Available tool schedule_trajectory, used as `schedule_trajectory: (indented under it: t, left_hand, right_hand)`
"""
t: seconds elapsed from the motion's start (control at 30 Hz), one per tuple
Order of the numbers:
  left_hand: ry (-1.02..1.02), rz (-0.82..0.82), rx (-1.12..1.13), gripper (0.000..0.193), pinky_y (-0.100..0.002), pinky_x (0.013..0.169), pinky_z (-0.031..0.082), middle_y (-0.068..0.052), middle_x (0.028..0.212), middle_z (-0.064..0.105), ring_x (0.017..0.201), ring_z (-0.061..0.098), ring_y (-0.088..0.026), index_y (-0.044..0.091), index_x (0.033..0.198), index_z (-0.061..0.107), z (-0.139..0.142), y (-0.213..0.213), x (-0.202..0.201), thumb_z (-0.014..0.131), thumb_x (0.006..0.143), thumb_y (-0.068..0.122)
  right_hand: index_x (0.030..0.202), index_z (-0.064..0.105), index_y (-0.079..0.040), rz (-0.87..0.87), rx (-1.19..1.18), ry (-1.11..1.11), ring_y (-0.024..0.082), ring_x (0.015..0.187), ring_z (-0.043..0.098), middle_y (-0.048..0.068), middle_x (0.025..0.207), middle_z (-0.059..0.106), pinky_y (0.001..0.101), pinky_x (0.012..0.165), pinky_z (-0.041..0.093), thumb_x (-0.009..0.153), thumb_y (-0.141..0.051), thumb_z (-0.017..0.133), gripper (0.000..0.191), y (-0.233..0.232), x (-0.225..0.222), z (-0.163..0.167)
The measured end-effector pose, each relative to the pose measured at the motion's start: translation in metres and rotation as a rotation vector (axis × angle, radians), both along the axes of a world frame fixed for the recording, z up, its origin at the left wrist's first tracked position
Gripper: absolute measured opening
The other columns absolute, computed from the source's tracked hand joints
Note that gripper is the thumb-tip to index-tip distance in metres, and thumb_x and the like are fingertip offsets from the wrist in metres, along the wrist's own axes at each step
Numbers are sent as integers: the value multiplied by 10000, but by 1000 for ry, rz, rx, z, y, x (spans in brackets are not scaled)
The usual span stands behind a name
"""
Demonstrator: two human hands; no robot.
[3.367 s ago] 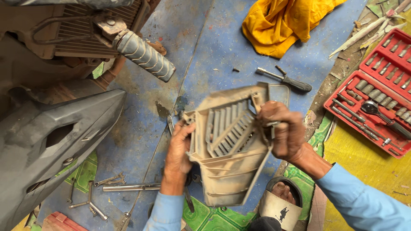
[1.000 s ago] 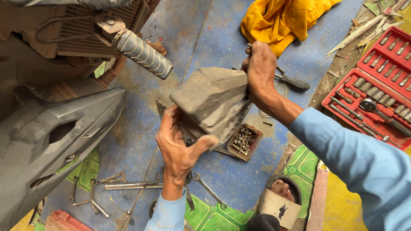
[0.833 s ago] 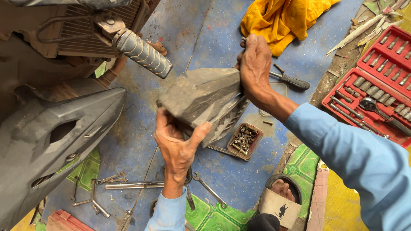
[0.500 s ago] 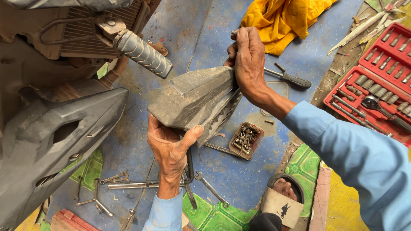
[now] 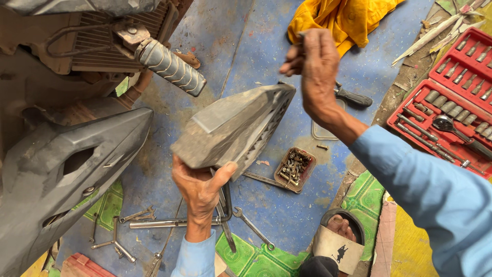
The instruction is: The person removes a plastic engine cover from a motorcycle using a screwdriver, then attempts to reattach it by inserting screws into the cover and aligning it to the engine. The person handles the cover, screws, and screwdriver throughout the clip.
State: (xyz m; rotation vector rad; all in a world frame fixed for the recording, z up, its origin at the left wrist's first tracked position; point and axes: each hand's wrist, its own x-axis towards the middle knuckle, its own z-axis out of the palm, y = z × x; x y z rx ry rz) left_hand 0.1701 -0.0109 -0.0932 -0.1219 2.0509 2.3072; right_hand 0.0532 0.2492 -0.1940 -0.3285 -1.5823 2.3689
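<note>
Just below the left hand (image 5: 201, 191), lying on the blue floor (image 5: 241, 46): several spanners (image 5: 252, 228) and a long metal rod (image 5: 169, 223), close to the wrist. To the right of this hand, near it, sitting flat: a small brown tray (image 5: 294, 170) full of screws and bolts. Well to its left, taking a large part of the view: a dark grey body panel (image 5: 61, 174), and above that a ribbed rubber footrest (image 5: 171, 67) sticking out from a rusty machine frame. Just behind the right hand (image 5: 318, 72), partly hidden by it: a black-handled screwdriver (image 5: 353, 97). Above this hand, lying crumpled: a yellow cloth (image 5: 343, 18). Far to its right: a red socket set case (image 5: 451, 97), standing open with sockets and a ratchet inside. Below the right sleeve, showing: a foot in a sandal (image 5: 341, 241).

Holding from underneath with the left hand, fingers and thumb closing around the lower edge: a dusty grey plastic cover (image 5: 233, 128), being kept in the air above the floor, between both hands, tilted with the pointed end up toward the right hand. Looking dirty and matt on the broad face, with a row of slats along the right side. Hovering just above the upper tip, not touching the cover: the right hand, with fingers curled together; cannot tell if something small is pinched there.
</note>
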Motion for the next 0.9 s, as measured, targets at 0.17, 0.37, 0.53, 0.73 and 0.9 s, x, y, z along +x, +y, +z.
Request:
schedule_trajectory:
  t: [0.17, 0.37, 0.53, 0.73, 0.9]
  left_hand:
    - [45, 17, 61, 729, -407, 1115, 514, -165, 1308, 620, 1212, 646, -266, -40, 1372, 534, -2, -19, 1, 842, 719, 53]
    - [60, 30, 89, 718, -410, 1128, 506, -157, 1295, 624, 1223, 630, -266, -37, 1365, 552, -13, -33, 5, 832, 708, 43]
    - [76, -14, 48, 781, -421, 1074, 529, -132, 1296, 621, 1210, 628, -261, -17, 1375, 544, -10, -31, 12, 854, 683, 168]
    - [219, -167, -171, 679, -409, 1033, 506, -70, 1140, 605, 1086, 605, -213, 87, 1174, 501, 5, -24, 18, 928, 686, 289]
    - [306, -272, -163, 609, -411, 1012, 516, -93, 1088, 625, 1025, 616, -235, 104, 1121, 522, 10, -9, 25, 976, 744, 253]
  right_hand:
    - [1089, 576, -44, -78, 24, -262, 150, 696, 684, 63, 870, 661, 265, 574, 570, 1091, -264, 579, 220, 26, 37, -12]
    - [1075, 622, -43, 74, 190, -306, 172, 777, 704, 103, 931, 697, 290, 620, 584, 1014, -196, 634, 165, 25, 91, -23]
    - [1086, 555, -71, 27, 95, -250, 171, 1028, 720, 82, 1080, 720, 307, 812, 602, 1106, -284, 500, 221, 23, 86, -20]
    - [1204, 495, -74, 66, 122, 65, 158, 981, 615, 133, 1068, 733, 307, 919, 511, 1209, -299, 439, 232, 16, 74, -11]
    - [1107, 523, -75, 21, 91, -74, 164, 657, 593, 76, 729, 614, 300, 643, 493, 1152, -307, 444, 249, 8, 64, -7]
